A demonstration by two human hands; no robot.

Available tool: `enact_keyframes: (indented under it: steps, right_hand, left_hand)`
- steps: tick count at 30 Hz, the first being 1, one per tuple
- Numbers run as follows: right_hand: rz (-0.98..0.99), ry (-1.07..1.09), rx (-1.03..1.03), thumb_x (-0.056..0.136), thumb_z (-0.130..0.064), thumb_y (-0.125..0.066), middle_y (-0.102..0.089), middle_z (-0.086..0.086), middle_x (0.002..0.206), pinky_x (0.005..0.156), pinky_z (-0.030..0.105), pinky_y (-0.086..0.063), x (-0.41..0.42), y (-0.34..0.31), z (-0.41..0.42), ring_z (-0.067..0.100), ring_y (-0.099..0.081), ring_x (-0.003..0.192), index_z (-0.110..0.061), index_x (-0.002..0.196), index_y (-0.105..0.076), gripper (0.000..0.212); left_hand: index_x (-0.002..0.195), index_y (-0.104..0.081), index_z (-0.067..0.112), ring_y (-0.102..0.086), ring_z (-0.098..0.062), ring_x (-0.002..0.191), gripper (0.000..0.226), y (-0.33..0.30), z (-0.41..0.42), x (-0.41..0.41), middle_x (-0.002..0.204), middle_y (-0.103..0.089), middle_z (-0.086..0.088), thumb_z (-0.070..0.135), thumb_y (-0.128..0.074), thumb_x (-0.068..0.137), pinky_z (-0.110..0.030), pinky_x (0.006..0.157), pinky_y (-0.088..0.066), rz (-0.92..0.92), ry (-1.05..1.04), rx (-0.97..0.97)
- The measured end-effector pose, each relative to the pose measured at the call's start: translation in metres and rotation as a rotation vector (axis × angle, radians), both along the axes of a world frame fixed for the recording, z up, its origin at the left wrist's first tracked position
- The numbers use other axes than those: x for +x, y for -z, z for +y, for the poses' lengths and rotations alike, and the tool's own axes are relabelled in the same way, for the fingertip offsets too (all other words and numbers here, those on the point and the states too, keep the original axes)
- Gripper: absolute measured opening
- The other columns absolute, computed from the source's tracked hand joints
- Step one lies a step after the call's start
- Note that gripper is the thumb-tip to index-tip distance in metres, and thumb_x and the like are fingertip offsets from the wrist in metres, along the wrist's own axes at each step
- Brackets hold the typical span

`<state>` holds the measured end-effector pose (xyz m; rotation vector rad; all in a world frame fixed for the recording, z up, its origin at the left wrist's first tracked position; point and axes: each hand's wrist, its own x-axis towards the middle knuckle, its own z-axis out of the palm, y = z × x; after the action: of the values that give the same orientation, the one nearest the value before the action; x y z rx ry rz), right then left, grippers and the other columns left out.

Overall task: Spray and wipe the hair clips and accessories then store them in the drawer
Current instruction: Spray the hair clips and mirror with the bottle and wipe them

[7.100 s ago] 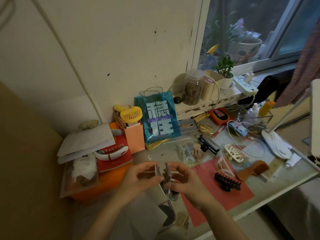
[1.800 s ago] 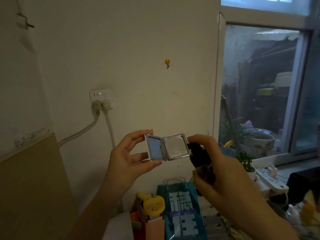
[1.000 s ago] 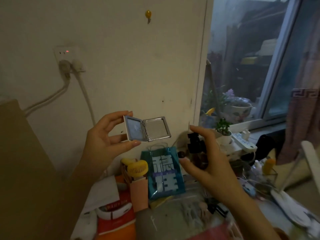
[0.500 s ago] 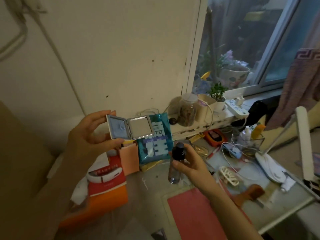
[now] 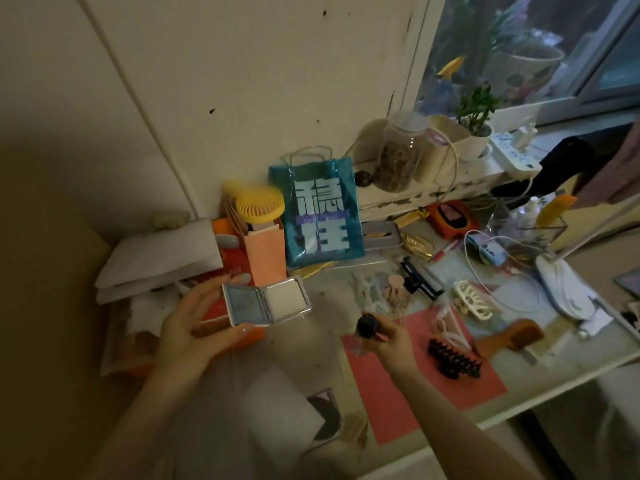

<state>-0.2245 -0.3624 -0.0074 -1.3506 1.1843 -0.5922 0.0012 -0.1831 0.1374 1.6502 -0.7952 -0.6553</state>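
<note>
My left hand (image 5: 188, 336) holds an open silver compact mirror (image 5: 265, 301) by its left half, above the left side of the desk. My right hand (image 5: 391, 341) grips a small clear spray bottle with a dark cap (image 5: 365, 329) low over the pink mat (image 5: 412, 372). On and around the mat lie a black claw clip (image 5: 453, 358), a cream claw clip (image 5: 472, 299), a brown clip (image 5: 512, 337), a dark flat clip (image 5: 420, 278) and several pale clips (image 5: 384, 289).
A teal bag (image 5: 320, 216), a yellow fan (image 5: 258, 206) in a peach bag and a stack of papers and red boxes (image 5: 159, 268) stand at the back left. A jar (image 5: 400, 150), a plant and a power strip (image 5: 516, 157) line the sill. A white lamp base (image 5: 561, 289) and cables sit at the right.
The view tilted down from the wall to the desk. Both hands lowered; my right hand brought the spray bottle down to the pink mat, and the mirror stayed open in my left hand.
</note>
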Motion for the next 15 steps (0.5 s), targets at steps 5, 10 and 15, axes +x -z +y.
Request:
enact_keyframes:
  steps: [5,10,15]
  right_hand:
    - [0.079,0.033,0.003,0.062,0.005,-0.08,-0.07,0.002,0.106,0.093,0.032,-0.047,-0.005,0.018,0.007,0.015,-0.061,0.104,-0.012,0.114,-0.067,0.056]
    - [0.126,-0.008,-0.007,0.061,-0.002,-0.083,-0.072,0.002,0.103,0.091,0.029,-0.05,-0.005,0.028,0.01,0.01,-0.062,0.103,-0.01,0.107,-0.07,0.049]
    - [0.163,-0.02,-0.051,0.061,-0.004,-0.084,-0.07,0.001,0.105,0.077,0.013,-0.043,-0.004,0.032,0.006,0.011,-0.059,0.102,-0.012,0.113,-0.067,0.055]
  left_hand:
    - [0.113,-0.058,0.028,-0.063,-0.004,0.103,0.06,0.029,0.011,-0.015,0.115,-0.065,0.01,0.011,-0.074,0.057,-0.018,0.067,-0.053,0.188,-0.01,0.06]
    - [0.112,-0.06,0.021,-0.067,-0.01,0.1,0.073,0.044,0.017,-0.015,0.109,-0.07,0.007,0.028,-0.09,0.045,-0.019,0.065,-0.056,0.304,0.001,0.028]
    - [0.119,-0.058,0.018,-0.066,-0.017,0.104,0.097,0.059,0.017,-0.015,0.115,-0.068,0.001,0.043,-0.093,0.032,-0.025,0.07,-0.058,0.355,0.0,0.064]
